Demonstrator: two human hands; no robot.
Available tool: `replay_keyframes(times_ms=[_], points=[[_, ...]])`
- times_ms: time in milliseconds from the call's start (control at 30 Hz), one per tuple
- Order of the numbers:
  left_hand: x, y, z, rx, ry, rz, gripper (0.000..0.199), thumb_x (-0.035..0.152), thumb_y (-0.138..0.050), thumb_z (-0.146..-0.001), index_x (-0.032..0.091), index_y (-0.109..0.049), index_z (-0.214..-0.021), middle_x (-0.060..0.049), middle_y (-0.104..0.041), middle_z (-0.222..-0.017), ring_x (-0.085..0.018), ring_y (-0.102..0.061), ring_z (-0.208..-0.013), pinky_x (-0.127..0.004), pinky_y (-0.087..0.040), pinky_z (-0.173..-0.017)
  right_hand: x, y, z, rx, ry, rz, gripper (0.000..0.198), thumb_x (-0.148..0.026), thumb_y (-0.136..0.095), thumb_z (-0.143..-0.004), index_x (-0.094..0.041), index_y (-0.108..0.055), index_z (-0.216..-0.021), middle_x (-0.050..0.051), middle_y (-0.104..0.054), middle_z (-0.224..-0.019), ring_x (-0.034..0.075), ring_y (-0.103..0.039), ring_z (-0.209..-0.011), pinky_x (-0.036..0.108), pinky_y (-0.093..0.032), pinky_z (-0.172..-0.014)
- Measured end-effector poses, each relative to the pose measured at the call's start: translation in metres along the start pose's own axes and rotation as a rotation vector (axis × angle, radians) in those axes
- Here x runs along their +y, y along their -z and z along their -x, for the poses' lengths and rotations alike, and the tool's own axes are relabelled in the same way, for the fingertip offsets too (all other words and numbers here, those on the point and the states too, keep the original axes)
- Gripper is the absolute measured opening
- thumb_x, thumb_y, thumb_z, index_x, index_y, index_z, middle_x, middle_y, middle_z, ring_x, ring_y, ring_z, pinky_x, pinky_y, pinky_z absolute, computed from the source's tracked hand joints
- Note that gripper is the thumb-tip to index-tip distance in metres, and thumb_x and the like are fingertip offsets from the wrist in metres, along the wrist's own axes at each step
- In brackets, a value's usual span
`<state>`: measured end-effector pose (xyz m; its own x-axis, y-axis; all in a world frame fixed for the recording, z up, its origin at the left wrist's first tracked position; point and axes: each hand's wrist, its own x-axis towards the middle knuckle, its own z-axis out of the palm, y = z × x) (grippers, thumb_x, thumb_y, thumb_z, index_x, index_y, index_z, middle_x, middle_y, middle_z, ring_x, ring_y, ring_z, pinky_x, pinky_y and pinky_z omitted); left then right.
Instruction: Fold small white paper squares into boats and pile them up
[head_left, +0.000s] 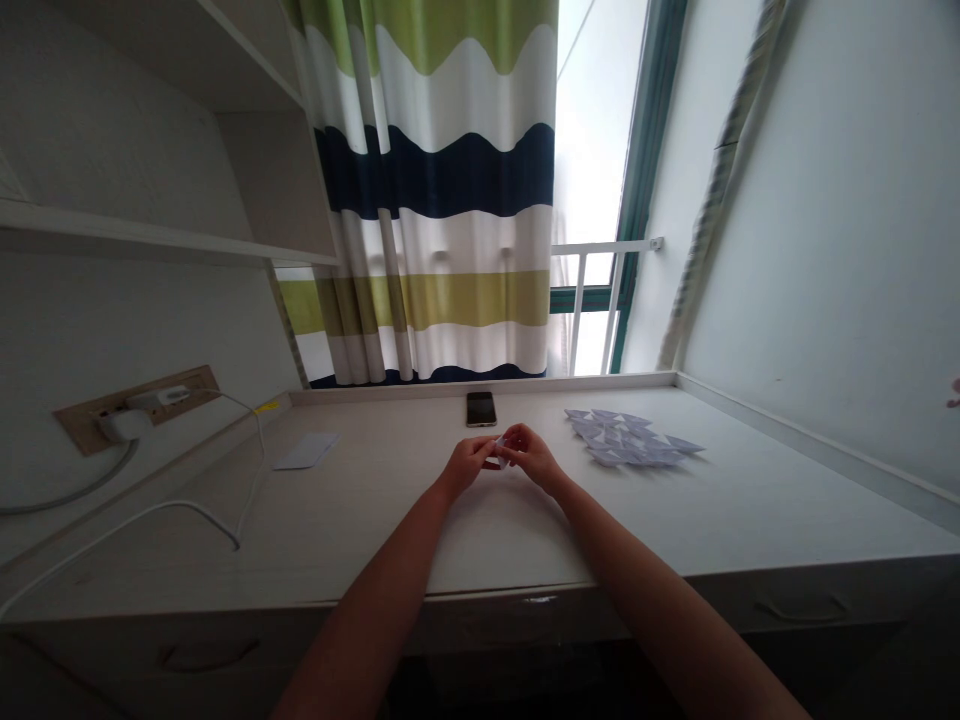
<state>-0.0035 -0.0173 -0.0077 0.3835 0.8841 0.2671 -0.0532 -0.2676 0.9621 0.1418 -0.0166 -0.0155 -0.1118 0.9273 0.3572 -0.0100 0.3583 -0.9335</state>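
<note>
Near the middle of the white desk, my left hand [470, 462] and my right hand [527, 453] meet over a small piece of white paper [502, 459]. Fingertips of both hands pinch it, so most of the paper is hidden and its shape is hard to make out. To the right lies a spread of several pointed, folded paper pieces [628, 438], overlapping each other. Flat sheets of white paper [306, 451] rest on the left part of the desk. Just beyond my hands lies a dark phone [481, 409].
The white desk [390, 520] has a raised rim along its back and right side. A white cable [255, 470] runs across its left part from a plug at the wall socket [135, 405]. Shelves [165, 235] overhang at upper left. A striped curtain [472, 235] hangs behind.
</note>
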Motion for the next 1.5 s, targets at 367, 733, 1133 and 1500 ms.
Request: replay_keyframes(times_ms=[367, 733, 1133, 1500], points=[[0.0, 0.002, 0.001, 0.034, -0.002, -0.019, 0.038, 0.037, -0.057, -0.071, 0.011, -0.062, -0.098, -0.009, -0.065, -0.087, -0.018, -0.061, -0.074, -0.034, -0.052, -0.065, -0.004, 0.0, 0.002, -0.055, -0.023, -0.031, 0.033, -0.035, -0.068, -0.058, -0.019, -0.046, -0.075, -0.004, -0.053, -0.065, 0.01, -0.056, -0.054, 0.023, -0.043, -0.048], [0.002, 0.002, 0.001, 0.089, -0.041, -0.07, 0.033, 0.03, -0.048, -0.076, 0.016, -0.053, -0.105, -0.006, -0.063, -0.08, -0.017, -0.061, -0.07, -0.033, -0.052, -0.059, -0.009, 0.002, 0.005, -0.074, -0.023, 0.008, 0.02, -0.027, -0.058, -0.068, -0.019, -0.047, -0.082, -0.002, -0.057, -0.068, 0.012, -0.059, -0.059, 0.027, -0.046, -0.056], [-0.002, 0.004, -0.001, 0.198, -0.116, -0.313, 0.022, 0.035, -0.056, -0.068, 0.014, -0.055, -0.072, 0.0, -0.054, -0.063, -0.011, -0.05, -0.058, -0.023, -0.042, -0.052, -0.014, 0.0, 0.005, -0.061, -0.048, -0.043, 0.012, -0.016, -0.05, -0.064, -0.019, -0.051, -0.075, -0.002, -0.054, -0.072, 0.01, -0.055, -0.06, 0.026, -0.047, -0.057], [0.001, 0.005, 0.001, 0.265, -0.166, -0.499, 0.018, 0.028, -0.06, -0.064, 0.018, -0.051, -0.076, 0.005, -0.045, -0.06, -0.009, -0.04, -0.054, -0.02, -0.033, -0.053, 0.005, 0.003, -0.001, -0.023, 0.044, 0.029, 0.027, -0.031, -0.065, -0.058, -0.018, -0.05, -0.076, -0.002, -0.054, -0.073, 0.009, -0.051, -0.057, 0.024, -0.042, -0.053]])
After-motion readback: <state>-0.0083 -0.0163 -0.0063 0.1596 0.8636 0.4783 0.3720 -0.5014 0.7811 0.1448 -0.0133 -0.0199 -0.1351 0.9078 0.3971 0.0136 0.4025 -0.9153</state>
